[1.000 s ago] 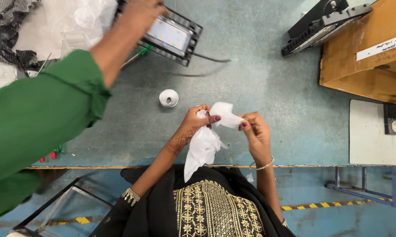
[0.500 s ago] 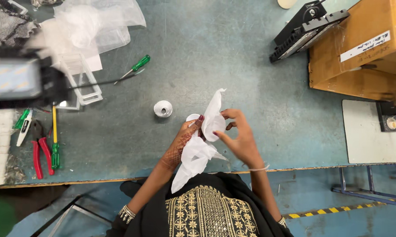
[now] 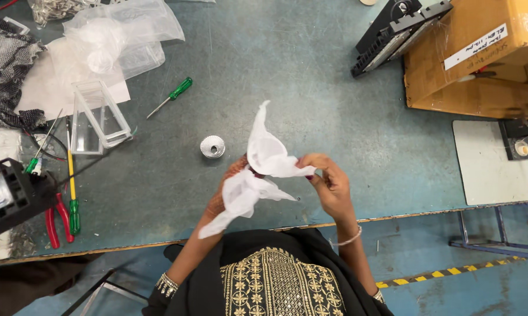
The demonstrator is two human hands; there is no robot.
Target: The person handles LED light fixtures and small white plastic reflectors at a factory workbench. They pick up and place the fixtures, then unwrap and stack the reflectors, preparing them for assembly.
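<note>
Cloth (image 3: 264, 158) now spread wider btwn both hands, top corner raised higher.

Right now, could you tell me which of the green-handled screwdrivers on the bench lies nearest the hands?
The short green-handled screwdriver, lying alone on bare bench above the small silver ring. The other, yellow-shafted, lies far left beside red pliers.

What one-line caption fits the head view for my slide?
Both hands, left hand and right hand, hold a crumpled white cloth over a grey-green workbench.
</note>
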